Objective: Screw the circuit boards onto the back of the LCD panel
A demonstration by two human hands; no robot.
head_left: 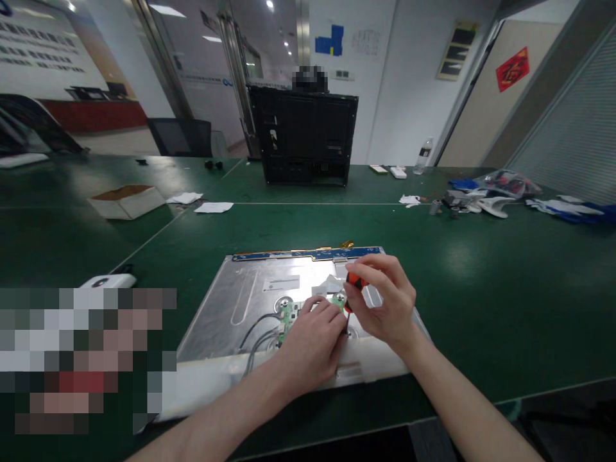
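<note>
A silver display panel (224, 301) lies flat on the green table in front of me. Along its far edge runs a blue circuit strip (298, 255). My right hand (385, 298) grips an orange and black screwdriver (355, 280) by its handle, with the shaft pointing down toward the panel. My left hand (315, 340) lies over a small green circuit board (287, 313), fingers curled near the screwdriver's tip. Whatever those fingers hold, if anything, is hidden, as is the tip's contact point. Grey and black cables (260, 343) run from the board's left side.
A black monitor (305, 138) stands at the back, a person partly behind it. An open cardboard box (128, 202) and papers (214, 207) lie at left. Plastic bags and small parts (462, 199) are at far right, near a water bottle (423, 156). A white device (110, 281) sits nearer left.
</note>
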